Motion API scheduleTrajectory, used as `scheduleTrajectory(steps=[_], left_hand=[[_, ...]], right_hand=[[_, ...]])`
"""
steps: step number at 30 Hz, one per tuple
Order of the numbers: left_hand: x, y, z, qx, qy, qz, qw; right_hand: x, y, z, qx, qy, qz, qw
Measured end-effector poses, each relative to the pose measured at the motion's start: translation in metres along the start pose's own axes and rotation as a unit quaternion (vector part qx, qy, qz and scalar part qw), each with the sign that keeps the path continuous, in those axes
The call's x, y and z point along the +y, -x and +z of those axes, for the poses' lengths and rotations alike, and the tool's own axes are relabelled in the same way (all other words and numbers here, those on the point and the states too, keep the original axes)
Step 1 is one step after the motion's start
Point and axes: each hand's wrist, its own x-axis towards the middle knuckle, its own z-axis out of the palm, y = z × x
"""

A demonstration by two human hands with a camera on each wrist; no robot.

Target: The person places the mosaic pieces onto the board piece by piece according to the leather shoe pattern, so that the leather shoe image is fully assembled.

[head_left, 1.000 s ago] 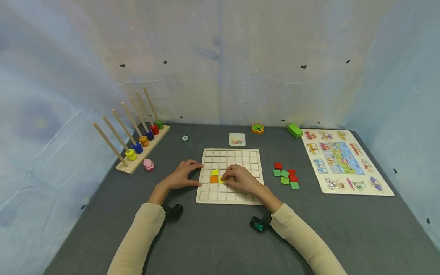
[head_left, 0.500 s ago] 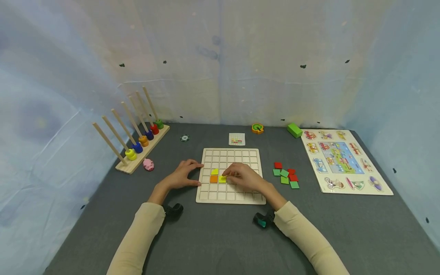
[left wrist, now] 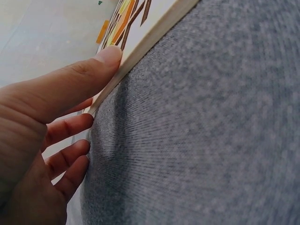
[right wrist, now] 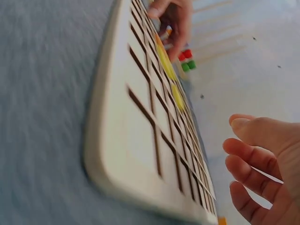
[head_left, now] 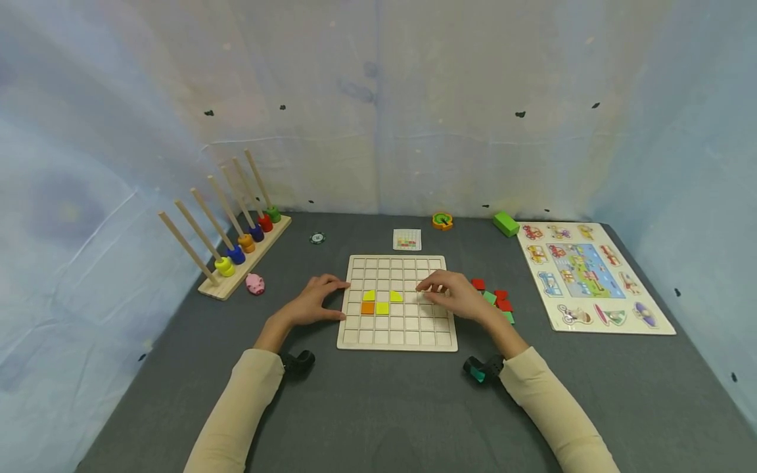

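Observation:
A pale wooden grid board (head_left: 367, 338) lies in the middle of the table. On it sit an orange tile (head_left: 368, 308), a square yellow tile (head_left: 382, 308) beside it, and two yellow tiles with a slanted side, left (head_left: 369, 295) and right (head_left: 396, 297). My left hand (head_left: 312, 302) spans the board's left edge, thumb and a fingertip touching it; the left wrist view has the thumb (left wrist: 110, 56) on the edge. Over the board's right part is my right hand (head_left: 458, 295), fingers loosely bent, holding nothing in the right wrist view.
Red tiles (head_left: 503, 305) and green tiles (head_left: 489, 297) lie right of the board, partly behind my right hand. Behind the board is a pattern card (head_left: 407, 240). A peg stand (head_left: 221, 282) and pink pig (head_left: 255, 284) are left; a picture puzzle (head_left: 550, 315) and green block (head_left: 506, 224) right.
My right hand has let go of the square yellow tile and moved right, uncovering another yellow tile on the board. My left hand stays at the board's edge.

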Motion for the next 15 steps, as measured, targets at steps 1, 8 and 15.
scheduleTrajectory(steps=[1, 8, 15], left_hand=[[0.000, 0.000, 0.000, 0.000, 0.001, 0.000, 1.0000], [0.000, -0.001, 0.001, 0.000, 0.001, -0.004, 1.0000], [0.002, 0.000, 0.001, -0.001, 0.001, -0.010, 0.9999]], right_hand=[[0.000, 0.003, -0.004, 0.003, 0.001, 0.005, 1.000], [0.007, 0.027, -0.031, 0.015, 0.028, 0.058, 0.998], [0.012, 0.052, -0.052, 0.022, 0.058, 0.106, 0.992]])
